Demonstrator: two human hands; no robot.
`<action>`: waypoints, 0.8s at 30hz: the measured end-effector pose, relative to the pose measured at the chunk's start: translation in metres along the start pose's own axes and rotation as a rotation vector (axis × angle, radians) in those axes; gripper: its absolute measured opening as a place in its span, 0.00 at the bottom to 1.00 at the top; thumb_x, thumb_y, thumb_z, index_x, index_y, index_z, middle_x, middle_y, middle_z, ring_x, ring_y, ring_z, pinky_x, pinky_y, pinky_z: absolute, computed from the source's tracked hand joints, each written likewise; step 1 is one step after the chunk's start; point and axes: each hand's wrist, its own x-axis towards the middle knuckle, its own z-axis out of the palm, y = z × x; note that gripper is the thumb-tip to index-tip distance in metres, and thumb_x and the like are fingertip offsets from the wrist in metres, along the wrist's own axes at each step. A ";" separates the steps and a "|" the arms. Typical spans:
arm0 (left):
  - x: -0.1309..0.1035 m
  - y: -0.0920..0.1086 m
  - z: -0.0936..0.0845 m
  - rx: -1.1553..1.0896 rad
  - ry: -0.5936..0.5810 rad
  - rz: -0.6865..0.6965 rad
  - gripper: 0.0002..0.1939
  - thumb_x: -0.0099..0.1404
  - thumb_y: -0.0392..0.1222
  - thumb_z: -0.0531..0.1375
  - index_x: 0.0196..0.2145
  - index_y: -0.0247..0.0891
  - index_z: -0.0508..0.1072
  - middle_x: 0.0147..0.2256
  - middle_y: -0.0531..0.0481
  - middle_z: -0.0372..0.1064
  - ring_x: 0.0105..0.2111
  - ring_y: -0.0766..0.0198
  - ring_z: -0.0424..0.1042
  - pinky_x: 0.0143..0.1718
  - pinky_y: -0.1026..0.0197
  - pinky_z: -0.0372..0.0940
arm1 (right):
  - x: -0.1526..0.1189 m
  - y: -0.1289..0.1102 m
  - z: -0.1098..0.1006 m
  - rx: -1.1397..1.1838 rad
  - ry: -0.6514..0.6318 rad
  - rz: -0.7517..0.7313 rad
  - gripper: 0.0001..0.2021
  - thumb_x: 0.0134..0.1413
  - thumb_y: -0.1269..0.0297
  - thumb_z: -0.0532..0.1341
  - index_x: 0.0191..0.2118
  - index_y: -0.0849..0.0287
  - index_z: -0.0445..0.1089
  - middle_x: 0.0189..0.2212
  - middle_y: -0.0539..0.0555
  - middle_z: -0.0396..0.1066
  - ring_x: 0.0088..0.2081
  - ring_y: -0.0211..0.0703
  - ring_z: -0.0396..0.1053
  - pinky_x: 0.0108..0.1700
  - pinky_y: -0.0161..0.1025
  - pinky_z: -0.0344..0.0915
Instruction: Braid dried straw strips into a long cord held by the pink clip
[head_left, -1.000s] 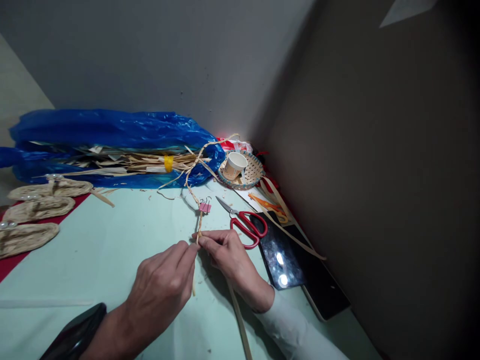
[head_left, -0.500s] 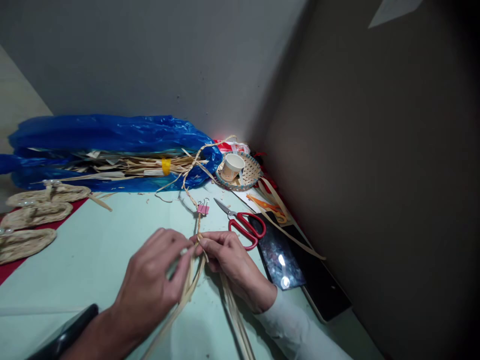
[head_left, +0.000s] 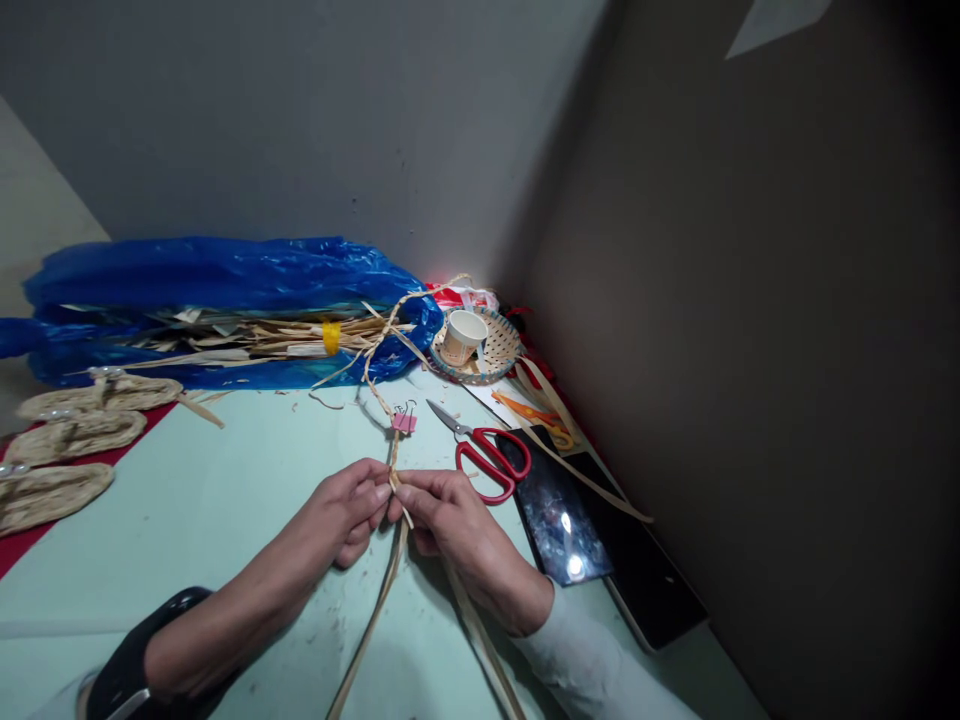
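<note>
A thin straw braid (head_left: 395, 450) runs toward me from a pink binder clip (head_left: 404, 423), its far length curling back over the blue bag. At the braid's near end, my left hand (head_left: 349, 508) pinches it from the left with thumb and forefinger. Directly across, my right hand (head_left: 454, 515) pinches the same spot, the fingertips of both hands almost touching. Loose straw strands (head_left: 379, 610) trail from there toward the table's near side, one bundle passing below my right hand. A short strand end pokes out between the thumbs.
Red-handled scissors (head_left: 495, 465) lie right of the braid, beside a dark glossy phone (head_left: 562, 530) and a black tablet (head_left: 652, 580). Behind are a woven basket (head_left: 502, 350) holding a paper cup (head_left: 463, 337) and a blue plastic bag (head_left: 210, 270) of straw. Woven sandals (head_left: 56, 495) lie left.
My left hand has turned and closed in beside the right thumb, its wrist lower and flatter. The strands it was drawing leftward now hang closer to the middle. My right hand stays nearly still.
</note>
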 end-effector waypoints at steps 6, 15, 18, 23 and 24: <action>0.002 -0.003 0.000 0.035 0.069 0.014 0.20 0.58 0.56 0.63 0.39 0.39 0.66 0.19 0.65 0.56 0.15 0.76 0.41 0.15 0.70 0.37 | -0.002 0.004 0.003 -0.259 0.109 -0.107 0.09 0.64 0.63 0.56 0.34 0.60 0.70 0.22 0.47 0.66 0.22 0.35 0.57 0.27 0.33 0.53; 0.002 -0.001 0.000 0.158 0.139 0.038 0.16 0.54 0.53 0.65 0.25 0.38 0.69 0.16 0.64 0.53 0.14 0.75 0.45 0.16 0.67 0.37 | -0.015 -0.014 0.001 -0.901 0.156 -0.180 0.13 0.67 0.69 0.55 0.30 0.60 0.71 0.25 0.52 0.73 0.26 0.39 0.64 0.30 0.36 0.50; 0.002 -0.002 0.001 0.188 0.191 0.064 0.14 0.53 0.50 0.65 0.22 0.39 0.68 0.15 0.65 0.50 0.16 0.73 0.46 0.18 0.67 0.39 | -0.020 -0.014 0.004 -1.152 0.223 -0.250 0.12 0.67 0.70 0.54 0.33 0.60 0.72 0.30 0.55 0.74 0.29 0.41 0.67 0.31 0.39 0.49; -0.001 -0.002 0.004 0.197 0.207 0.115 0.11 0.52 0.47 0.64 0.21 0.38 0.69 0.18 0.57 0.64 0.22 0.67 0.61 0.25 0.65 0.54 | -0.035 -0.010 0.020 -1.394 0.230 -0.376 0.06 0.61 0.74 0.57 0.36 0.59 0.70 0.29 0.55 0.71 0.30 0.46 0.68 0.29 0.42 0.48; -0.002 -0.002 0.005 0.189 0.207 0.118 0.11 0.52 0.47 0.64 0.21 0.38 0.69 0.19 0.57 0.66 0.23 0.67 0.62 0.26 0.65 0.54 | -0.037 -0.008 0.024 -1.428 0.204 -0.390 0.04 0.58 0.74 0.59 0.37 0.60 0.70 0.30 0.55 0.71 0.29 0.47 0.68 0.28 0.42 0.48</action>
